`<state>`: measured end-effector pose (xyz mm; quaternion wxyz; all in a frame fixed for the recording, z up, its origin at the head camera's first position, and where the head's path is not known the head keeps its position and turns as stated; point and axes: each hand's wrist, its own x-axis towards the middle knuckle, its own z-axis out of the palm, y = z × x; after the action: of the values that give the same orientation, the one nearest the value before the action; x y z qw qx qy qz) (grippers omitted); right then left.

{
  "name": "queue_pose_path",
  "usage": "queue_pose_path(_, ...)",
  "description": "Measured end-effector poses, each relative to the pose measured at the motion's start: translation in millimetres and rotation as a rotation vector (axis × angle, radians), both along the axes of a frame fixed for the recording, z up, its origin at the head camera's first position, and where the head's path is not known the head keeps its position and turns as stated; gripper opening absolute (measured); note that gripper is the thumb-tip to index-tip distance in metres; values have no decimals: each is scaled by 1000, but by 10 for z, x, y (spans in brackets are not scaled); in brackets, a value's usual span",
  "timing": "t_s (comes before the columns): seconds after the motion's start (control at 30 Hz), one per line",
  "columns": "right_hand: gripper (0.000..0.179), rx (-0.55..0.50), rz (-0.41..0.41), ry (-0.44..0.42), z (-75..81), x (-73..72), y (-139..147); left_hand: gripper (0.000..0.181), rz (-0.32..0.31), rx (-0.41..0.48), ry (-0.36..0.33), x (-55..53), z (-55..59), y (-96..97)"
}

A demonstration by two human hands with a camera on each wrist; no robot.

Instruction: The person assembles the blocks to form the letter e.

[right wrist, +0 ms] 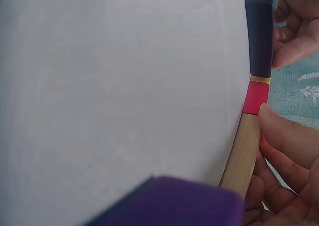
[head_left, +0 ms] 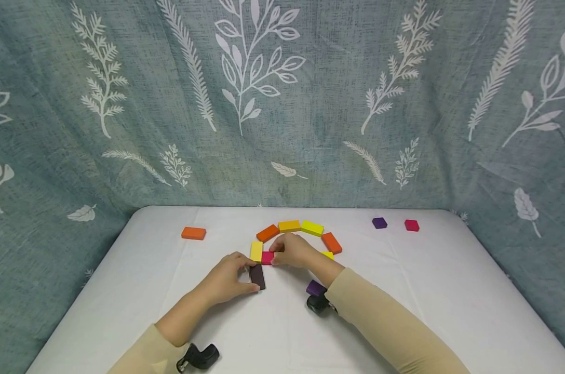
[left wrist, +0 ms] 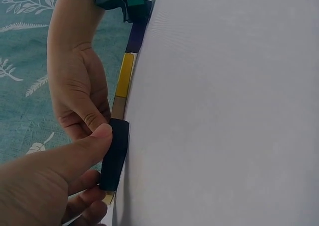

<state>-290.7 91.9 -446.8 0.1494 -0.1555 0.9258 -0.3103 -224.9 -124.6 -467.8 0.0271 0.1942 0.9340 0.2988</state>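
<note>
My left hand (head_left: 226, 280) holds a dark, nearly black block (head_left: 257, 277) between its thumb and fingers. This block lies just below an upright pale yellow block (head_left: 256, 251). Beside the pale yellow block is a pinkish-red block (head_left: 267, 257), which my right hand (head_left: 293, 250) pinches at its right end with thumb and index finger. In the right wrist view the thumb touches the edge of the red block (right wrist: 256, 97), where it meets a plain wooden block (right wrist: 241, 154). From the head camera, that wooden block is hidden under the right hand.
An arc of orange (head_left: 267, 233), amber (head_left: 289, 226), yellow (head_left: 312, 228) and orange-red (head_left: 331, 242) blocks curves behind the hands. A purple block (head_left: 315, 288) lies by the right wrist. Farther off are an orange block (head_left: 193, 233), a purple block (head_left: 379, 223) and a red one (head_left: 412, 225).
</note>
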Motion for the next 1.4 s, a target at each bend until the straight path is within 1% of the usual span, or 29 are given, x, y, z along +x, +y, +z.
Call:
queue_pose_path(0.2,15,-1,5,10,3,-8,4,58,-3,-1,10,-19,-12,-6)
queue_pose_path(0.43,14,-10,1,4,-9,-17,-2,58,8,-3,-11,-9,2,-11)
queue_pose_path(0.6,14,-10,-8,1,-6,-8,-8,59,4,-2,-18,-4,2,-12)
queue_pose_path(0.87,15,-7,-11,1,1,-4,-12,59,-10,13,-3,11,7,-23)
queue_pose_path(1.03,17,0,-4,8,7,-7,-8,54,13,25,-5,-8,21,-46)
queue_pose_path(1.17,18,-7,-4,-2,10,-11,-10,50,34,35,2,-36,50,-108)
queue_pose_path(1.33,17,-12,-10,-22,11,-25,-7,43,68,67,30,-98,135,-267)
queue_pose_path(1.4,17,-10,-12,-26,9,-28,0,41,100,80,34,-151,148,-360)
